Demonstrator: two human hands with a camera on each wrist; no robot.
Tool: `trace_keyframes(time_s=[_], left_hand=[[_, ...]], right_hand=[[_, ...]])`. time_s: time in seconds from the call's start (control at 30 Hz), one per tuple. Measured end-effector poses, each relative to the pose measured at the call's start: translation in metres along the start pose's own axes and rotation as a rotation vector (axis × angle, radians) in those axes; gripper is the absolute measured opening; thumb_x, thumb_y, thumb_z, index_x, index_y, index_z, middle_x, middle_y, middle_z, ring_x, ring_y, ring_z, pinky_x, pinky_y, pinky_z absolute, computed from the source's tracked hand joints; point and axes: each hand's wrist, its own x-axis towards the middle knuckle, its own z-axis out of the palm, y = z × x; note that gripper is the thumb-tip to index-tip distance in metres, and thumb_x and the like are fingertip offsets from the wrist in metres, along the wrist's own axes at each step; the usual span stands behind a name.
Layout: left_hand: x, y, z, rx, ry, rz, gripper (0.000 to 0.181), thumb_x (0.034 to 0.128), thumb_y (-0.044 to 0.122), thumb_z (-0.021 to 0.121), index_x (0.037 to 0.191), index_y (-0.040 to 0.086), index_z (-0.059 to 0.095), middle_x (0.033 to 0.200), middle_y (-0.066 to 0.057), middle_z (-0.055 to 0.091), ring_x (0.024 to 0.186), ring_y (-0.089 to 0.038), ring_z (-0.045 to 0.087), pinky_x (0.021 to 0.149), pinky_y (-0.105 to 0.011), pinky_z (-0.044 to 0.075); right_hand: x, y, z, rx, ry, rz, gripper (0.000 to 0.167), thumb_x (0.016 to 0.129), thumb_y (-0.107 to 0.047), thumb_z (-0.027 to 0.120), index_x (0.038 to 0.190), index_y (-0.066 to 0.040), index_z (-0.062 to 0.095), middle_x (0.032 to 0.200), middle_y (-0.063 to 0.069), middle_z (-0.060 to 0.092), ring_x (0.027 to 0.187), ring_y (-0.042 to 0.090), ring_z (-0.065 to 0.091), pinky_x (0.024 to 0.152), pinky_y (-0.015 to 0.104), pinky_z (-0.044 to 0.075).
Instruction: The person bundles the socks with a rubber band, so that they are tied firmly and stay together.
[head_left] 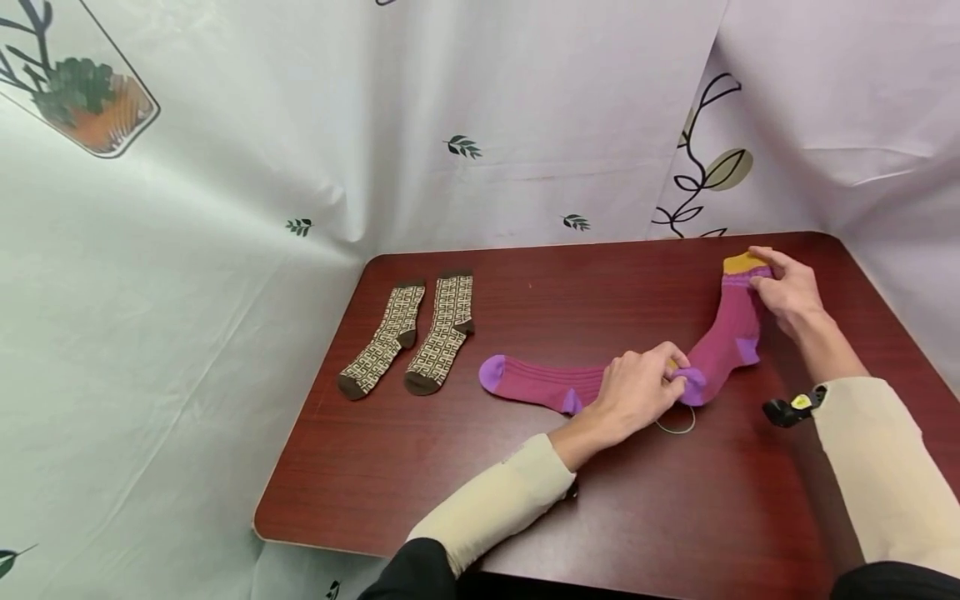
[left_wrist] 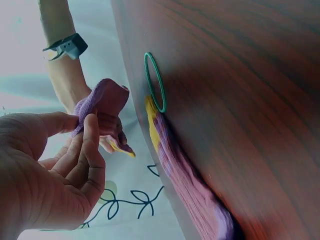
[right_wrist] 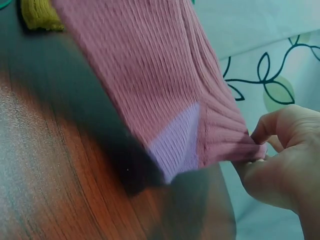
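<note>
A magenta sock (head_left: 723,333) with purple heel and toe and a yellow cuff is held between both hands. The left hand (head_left: 637,387) pinches its purple toe; in the left wrist view the left hand (left_wrist: 55,170) has thumb and fingertips on that toe (left_wrist: 90,102). The right hand (head_left: 791,292) pinches the sock near the yellow cuff, and the right wrist view shows the right hand (right_wrist: 285,160) gripping the ribbed leg beyond the purple heel (right_wrist: 177,145). A second magenta sock (head_left: 536,383) lies flat, partly behind the left hand in the head view.
Two patterned brown-and-cream socks (head_left: 386,337) (head_left: 446,333) lie side by side at the left of the dark red table (head_left: 360,492). A thin green ring (left_wrist: 161,87) lies by the second magenta sock's yellow cuff. White patterned cloth (head_left: 525,125) hangs behind the table.
</note>
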Motion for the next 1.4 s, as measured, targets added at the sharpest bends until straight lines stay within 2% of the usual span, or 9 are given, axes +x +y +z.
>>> trace_keyframes(time_s=[0.17,0.4,0.47,0.57,0.73,0.93,1.0,1.23,1.4], left_hand=[[-0.007,-0.012,-0.009,-0.085,0.027,0.021,0.025,0.0955,0.027,0.078,0.118,0.031,0.07,0.092,0.024,0.076,0.076,0.014,0.062,0.06,-0.012,0.042],[-0.02,-0.036,-0.024,-0.202,0.041,0.087,0.029,0.0958,0.019,0.077,0.122,0.026,0.069,0.094,0.013,0.078,0.078,0.016,0.062,0.069,-0.013,0.046],[-0.024,-0.043,-0.027,-0.225,0.036,0.095,0.024,0.0963,0.017,0.077,0.118,0.026,0.071,0.093,0.013,0.077,0.078,0.017,0.06,0.07,-0.013,0.046],[-0.028,-0.052,-0.032,-0.241,0.036,0.099,0.018,0.0978,0.017,0.076,0.112,0.027,0.073,0.091,0.015,0.076,0.075,0.02,0.057,0.069,-0.012,0.044],[-0.035,-0.068,-0.04,-0.288,0.036,0.082,0.012,0.0994,0.015,0.075,0.107,0.025,0.077,0.092,0.016,0.078,0.073,0.018,0.059,0.064,-0.011,0.045],[-0.039,-0.089,-0.051,-0.303,0.039,0.066,0.012,0.0989,0.015,0.077,0.107,0.022,0.08,0.096,0.012,0.08,0.079,0.013,0.066,0.071,-0.012,0.051],[-0.04,-0.097,-0.055,-0.327,0.023,0.067,0.012,0.0994,0.014,0.077,0.108,0.021,0.081,0.097,0.01,0.08,0.08,0.01,0.068,0.073,-0.013,0.053],[-0.048,-0.123,-0.067,-0.436,-0.02,0.036,0.013,0.1003,0.016,0.076,0.113,0.017,0.08,0.1,0.004,0.081,0.083,0.002,0.072,0.075,-0.02,0.057],[-0.057,-0.138,-0.072,-0.492,-0.035,0.007,0.017,0.0992,0.016,0.078,0.116,0.014,0.078,0.104,0.001,0.08,0.087,-0.004,0.074,0.078,-0.025,0.059]], right_hand=[[-0.005,-0.005,-0.003,0.034,-0.008,-0.015,0.065,0.104,0.0,0.051,0.165,-0.005,0.031,0.162,0.027,0.037,0.113,0.005,0.048,0.078,0.006,0.043],[-0.015,-0.01,-0.002,0.218,-0.057,-0.048,0.066,0.103,0.003,0.055,0.165,-0.002,0.033,0.104,-0.027,0.064,0.084,-0.007,0.055,0.067,0.011,0.049],[-0.019,-0.011,0.0,0.319,-0.086,-0.046,0.067,0.102,0.006,0.055,0.165,-0.001,0.032,0.104,-0.026,0.065,0.08,-0.005,0.058,0.065,0.013,0.051],[-0.025,-0.013,0.003,0.412,-0.118,-0.035,0.068,0.102,0.007,0.056,0.165,-0.001,0.032,0.141,-0.005,0.064,0.079,-0.004,0.062,0.066,0.014,0.054],[-0.032,-0.016,0.007,0.441,-0.122,-0.025,0.067,0.103,0.004,0.06,0.164,0.001,0.032,0.163,0.029,0.023,0.076,-0.005,0.068,0.066,0.017,0.058],[-0.042,-0.015,0.01,0.45,-0.062,-0.082,0.052,0.101,0.004,0.066,0.151,0.005,0.053,0.114,-0.008,0.076,0.077,0.0,0.072,0.067,0.021,0.06],[-0.046,-0.015,0.011,0.477,-0.053,-0.089,0.046,0.1,0.003,0.068,0.145,0.004,0.061,0.095,-0.018,0.074,0.077,0.002,0.073,0.068,0.022,0.06],[-0.057,-0.016,0.014,0.266,-0.012,-0.1,0.036,0.101,-0.011,0.073,0.137,-0.003,0.071,0.091,-0.027,0.072,0.072,0.001,0.074,0.071,0.017,0.058],[-0.063,-0.016,0.017,0.282,-0.033,-0.112,0.024,0.1,-0.009,0.074,0.123,-0.008,0.08,0.088,-0.023,0.075,0.069,0.005,0.075,0.07,0.015,0.057]])
